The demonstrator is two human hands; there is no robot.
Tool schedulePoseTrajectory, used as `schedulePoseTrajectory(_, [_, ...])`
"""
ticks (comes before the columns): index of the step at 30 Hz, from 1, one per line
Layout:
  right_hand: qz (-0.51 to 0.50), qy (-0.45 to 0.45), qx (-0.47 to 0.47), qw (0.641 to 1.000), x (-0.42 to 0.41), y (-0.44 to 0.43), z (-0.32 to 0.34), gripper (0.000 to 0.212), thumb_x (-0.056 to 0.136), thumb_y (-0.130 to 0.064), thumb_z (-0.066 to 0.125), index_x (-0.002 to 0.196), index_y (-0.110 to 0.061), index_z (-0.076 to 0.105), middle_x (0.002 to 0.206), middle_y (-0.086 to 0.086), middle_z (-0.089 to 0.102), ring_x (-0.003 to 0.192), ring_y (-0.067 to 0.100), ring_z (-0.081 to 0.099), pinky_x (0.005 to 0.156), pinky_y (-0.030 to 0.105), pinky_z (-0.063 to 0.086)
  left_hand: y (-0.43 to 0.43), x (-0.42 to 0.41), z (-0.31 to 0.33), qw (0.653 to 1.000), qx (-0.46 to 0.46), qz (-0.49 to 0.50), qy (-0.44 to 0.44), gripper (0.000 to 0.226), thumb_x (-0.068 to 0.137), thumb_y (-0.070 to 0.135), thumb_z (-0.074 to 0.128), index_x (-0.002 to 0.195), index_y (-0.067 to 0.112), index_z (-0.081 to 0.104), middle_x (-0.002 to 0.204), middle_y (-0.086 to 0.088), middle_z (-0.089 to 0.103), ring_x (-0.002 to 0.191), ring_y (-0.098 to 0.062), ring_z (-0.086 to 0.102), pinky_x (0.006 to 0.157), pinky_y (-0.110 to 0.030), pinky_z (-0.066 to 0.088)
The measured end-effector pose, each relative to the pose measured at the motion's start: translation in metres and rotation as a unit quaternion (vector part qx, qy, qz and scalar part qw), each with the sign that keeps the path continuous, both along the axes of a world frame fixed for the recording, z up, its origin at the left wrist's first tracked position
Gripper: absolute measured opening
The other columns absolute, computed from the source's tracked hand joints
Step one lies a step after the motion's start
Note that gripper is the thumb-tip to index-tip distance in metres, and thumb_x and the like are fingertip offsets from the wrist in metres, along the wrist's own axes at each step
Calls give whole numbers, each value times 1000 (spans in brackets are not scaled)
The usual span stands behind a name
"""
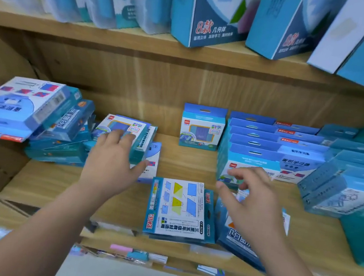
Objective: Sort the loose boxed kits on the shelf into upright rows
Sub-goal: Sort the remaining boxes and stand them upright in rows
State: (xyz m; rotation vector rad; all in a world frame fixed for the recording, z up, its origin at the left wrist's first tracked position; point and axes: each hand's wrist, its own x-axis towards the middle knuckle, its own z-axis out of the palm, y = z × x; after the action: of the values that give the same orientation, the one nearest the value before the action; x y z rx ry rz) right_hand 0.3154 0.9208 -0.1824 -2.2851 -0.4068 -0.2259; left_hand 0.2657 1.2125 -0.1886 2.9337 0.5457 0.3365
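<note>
Resting the left hand flat, with straight fingers, on a tilted box leaning on the loose pile at the left of the shelf. Hovering the right hand, loosely curled and gripping nothing, above a flat box near the front edge, just in front of the upright rows standing at the right.

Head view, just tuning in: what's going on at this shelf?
A person is tidying the shelf. Their left hand rests on a tilted kit in the loose pile at left; the right hand hovers, fingers loosely curled, over a flat kit at the front edge. At right, upright rows stand.
</note>
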Motion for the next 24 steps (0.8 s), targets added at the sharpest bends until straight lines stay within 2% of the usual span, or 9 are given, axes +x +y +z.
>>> schedulePoseTrajectory(4, [63, 19, -19, 998, 2, 39, -3, 24, 84, -43, 73, 103, -29, 68, 99, -17, 54, 90, 4, 54, 74, 19, 42, 31, 18, -1, 997, -8, 28, 65, 86, 79, 70, 60, 142, 14, 45, 145, -15, 42, 133, -37, 36, 112, -47, 33])
schedulePoseTrajectory(8, [92, 35, -33, 995, 6, 66, -7, 25, 88, -45, 69, 107, -28, 69, 106, -14, 58, 98, 7, 57, 83, 30, 50, 44, 40, -1, 989, 29, 46, 137, 88, 82, 76, 49, 142, 12, 43, 153, -19, 33, 139, -40, 30, 115, -47, 30])
schedulePoseTrajectory(12, [123, 61, -135, 981, 13, 85, -12, 31, 88, -52, 65, 111, -31, 71, 113, -8, 59, 112, 17, 52, 92, 34, 45, 46, 53, 1, 979, 62, 52, 188, 82, 81, 73, 50, 142, 19, 43, 153, -23, 33, 136, -45, 34, 114, -51, 28])
schedulePoseTrajectory(14, [132, 70, -207, 967, 14, 90, -19, 36, 88, -57, 62, 114, -33, 70, 116, -5, 59, 114, 21, 50, 96, 36, 44, 47, 57, 4, 977, 50, 50, 201, 81, 77, 75, 51, 139, 23, 41, 151, -26, 35, 133, -45, 38, 113, -52, 29])
schedulePoseTrajectory(16, [138, 90, -241, 956, 13, 90, -29, 39, 90, -61, 56, 116, -34, 68, 116, -4, 59, 114, 21, 49, 95, 37, 44, 49, 59, 5, 977, 29, 42, 206, 78, 76, 74, 52, 135, 24, 42, 143, -26, 42, 128, -45, 43, 110, -51, 32])
schedulePoseTrajectory(18, [139, 104, -238, 956, 10, 87, -37, 44, 91, -66, 48, 114, -33, 67, 111, -4, 61, 111, 21, 52, 90, 37, 47, 52, 60, 7, 978, -2, 33, 207, 72, 75, 69, 53, 132, 26, 42, 135, -22, 47, 122, -43, 46, 105, -47, 37])
schedulePoseTrajectory(20, [139, 100, -226, 959, 8, 86, -41, 58, 87, -74, 37, 115, -32, 66, 107, -5, 64, 108, 21, 54, 87, 38, 48, 55, 62, 8, 978, -29, 28, 204, 70, 68, 68, 52, 125, 28, 44, 127, -17, 52, 117, -39, 47, 98, -44, 40])
schedulePoseTrajectory(22, [140, 94, -219, 961, 7, 85, -44, 68, 83, -78, 27, 116, -32, 65, 106, -6, 65, 106, 20, 54, 86, 38, 49, 57, 63, 10, 978, -46, 27, 201, 73, 58, 71, 52, 121, 34, 47, 121, -12, 53, 116, -35, 45, 93, -42, 38])
schedulePoseTrajectory(24, [138, 96, -215, 962, 8, 85, -45, 69, 82, -79, 26, 116, -33, 65, 104, -7, 65, 105, 18, 53, 86, 37, 48, 55, 66, 13, 979, -60, 26, 195, 74, 54, 74, 56, 119, 40, 48, 120, -7, 51, 117, -33, 42, 91, -39, 36])
